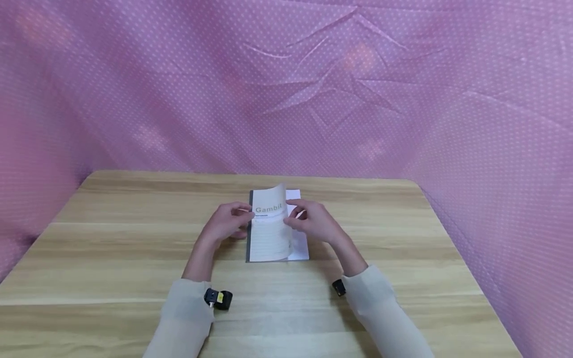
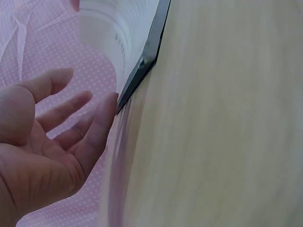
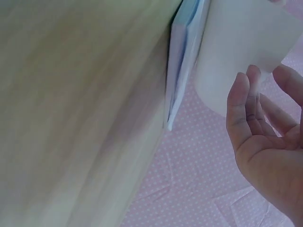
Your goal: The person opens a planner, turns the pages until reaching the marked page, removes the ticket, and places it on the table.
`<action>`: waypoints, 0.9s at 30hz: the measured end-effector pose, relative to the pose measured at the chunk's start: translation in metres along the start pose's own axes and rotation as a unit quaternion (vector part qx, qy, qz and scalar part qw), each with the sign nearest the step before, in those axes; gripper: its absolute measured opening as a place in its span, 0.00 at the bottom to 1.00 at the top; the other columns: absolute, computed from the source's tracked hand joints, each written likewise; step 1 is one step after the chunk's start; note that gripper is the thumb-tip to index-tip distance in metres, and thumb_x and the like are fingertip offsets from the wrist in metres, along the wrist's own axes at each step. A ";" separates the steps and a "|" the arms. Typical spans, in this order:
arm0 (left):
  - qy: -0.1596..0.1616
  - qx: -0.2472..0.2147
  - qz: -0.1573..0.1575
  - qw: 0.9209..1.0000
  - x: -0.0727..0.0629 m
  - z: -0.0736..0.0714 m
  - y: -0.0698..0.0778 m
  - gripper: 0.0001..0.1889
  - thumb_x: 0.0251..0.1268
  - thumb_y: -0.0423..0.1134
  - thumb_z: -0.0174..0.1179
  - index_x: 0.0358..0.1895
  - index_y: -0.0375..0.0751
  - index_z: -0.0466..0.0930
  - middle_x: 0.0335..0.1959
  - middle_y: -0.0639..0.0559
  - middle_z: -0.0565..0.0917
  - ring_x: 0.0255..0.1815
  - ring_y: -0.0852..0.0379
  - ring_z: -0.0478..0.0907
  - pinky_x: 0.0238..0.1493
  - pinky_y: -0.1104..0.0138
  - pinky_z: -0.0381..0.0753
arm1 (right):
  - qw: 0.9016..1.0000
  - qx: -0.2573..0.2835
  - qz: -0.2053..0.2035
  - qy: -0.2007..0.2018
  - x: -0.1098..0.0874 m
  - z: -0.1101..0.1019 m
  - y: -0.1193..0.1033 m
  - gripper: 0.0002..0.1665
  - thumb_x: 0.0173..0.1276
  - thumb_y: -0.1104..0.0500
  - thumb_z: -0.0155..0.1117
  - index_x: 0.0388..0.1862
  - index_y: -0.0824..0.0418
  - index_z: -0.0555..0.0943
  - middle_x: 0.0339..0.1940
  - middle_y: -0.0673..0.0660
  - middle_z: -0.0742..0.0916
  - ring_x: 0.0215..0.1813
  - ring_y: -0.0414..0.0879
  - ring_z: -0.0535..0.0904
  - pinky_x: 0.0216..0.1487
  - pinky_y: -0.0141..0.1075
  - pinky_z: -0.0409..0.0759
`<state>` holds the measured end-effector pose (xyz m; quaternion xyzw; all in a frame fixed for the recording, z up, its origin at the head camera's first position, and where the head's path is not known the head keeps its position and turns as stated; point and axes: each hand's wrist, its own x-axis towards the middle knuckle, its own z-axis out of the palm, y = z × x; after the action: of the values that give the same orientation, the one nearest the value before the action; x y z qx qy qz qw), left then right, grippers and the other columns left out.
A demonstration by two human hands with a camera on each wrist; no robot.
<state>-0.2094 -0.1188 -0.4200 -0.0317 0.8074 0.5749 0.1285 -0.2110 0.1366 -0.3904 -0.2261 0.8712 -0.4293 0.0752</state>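
Note:
A notebook (image 1: 268, 243) with a dark spine lies at the middle of the table, its top sheet lifted and curling along the right side. This lined sheet (image 1: 270, 226) reads "Gambit"; its pale underside faces the right wrist view. My right hand (image 1: 313, 219) holds the sheet's raised right edge between thumb and fingers. At the spine (image 2: 150, 49), my left hand (image 1: 228, 221) touches the notebook with loosely bent fingers, which grip nothing. White pages (image 1: 299, 238) show beneath the raised sheet.
The wood-grain table (image 1: 286, 308) has rounded far corners. Pink dotted cloth (image 1: 286, 99) hangs behind it and along both sides. A small black device (image 1: 218, 299) sits at the left wrist, another (image 1: 338, 287) at the right.

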 end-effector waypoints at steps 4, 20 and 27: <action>-0.005 0.001 0.015 1.000 -0.003 -0.004 0.003 0.22 0.76 0.43 0.60 0.67 0.38 0.75 0.54 0.39 0.79 0.50 0.44 0.81 0.45 0.60 0.88 | 1.000 -0.013 -0.009 -0.005 0.004 0.010 -0.009 0.31 0.70 0.59 0.70 0.69 0.68 0.74 0.36 0.54 0.85 0.36 0.47 0.82 0.32 0.32 0.80; -0.008 -0.147 0.052 0.988 -0.007 0.002 0.024 0.27 0.72 0.41 0.64 0.70 0.37 0.71 0.57 0.37 0.77 0.55 0.41 0.79 0.48 0.57 0.87 | 0.999 -0.037 -0.033 -0.011 0.012 0.033 -0.025 0.35 0.69 0.56 0.72 0.71 0.65 0.72 0.39 0.55 0.82 0.33 0.45 0.79 0.31 0.30 0.78; -0.024 -0.165 0.065 0.984 -0.007 0.003 0.026 0.31 0.69 0.35 0.66 0.72 0.36 0.68 0.56 0.36 0.78 0.51 0.44 0.82 0.47 0.57 0.88 | 0.998 -0.031 -0.046 0.000 0.018 0.043 -0.023 0.35 0.68 0.55 0.73 0.70 0.61 0.73 0.37 0.53 0.81 0.30 0.40 0.76 0.28 0.29 0.75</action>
<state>-0.2070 -0.1076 -0.3953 0.0142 0.6985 0.7080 0.1031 -0.2053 0.0858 -0.3978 -0.2681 0.8728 -0.4049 0.0489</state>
